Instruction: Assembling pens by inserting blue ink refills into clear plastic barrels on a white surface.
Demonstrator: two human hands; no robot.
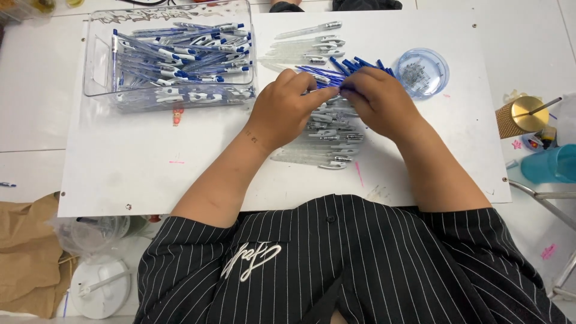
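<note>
My left hand (287, 108) and my right hand (377, 99) meet over the middle of a white board (132, 162). Together they pinch a thin blue pen refill (328, 91) between the fingertips. Under and below the hands lies a pile of clear pen barrels (324, 147). A bunch of loose blue refills (354, 65) fans out just beyond my right hand. More clear barrels (309, 45) lie farther back. A clear plastic bin (96, 66) at the back left holds several finished blue pens (180, 54).
A round clear dish (441, 69) with small metal parts sits right of the refills. At the right edge stand a gold cup (521, 115) and a blue cup (552, 165). Brown paper (27, 252) and a white lid (99, 288) lie low left.
</note>
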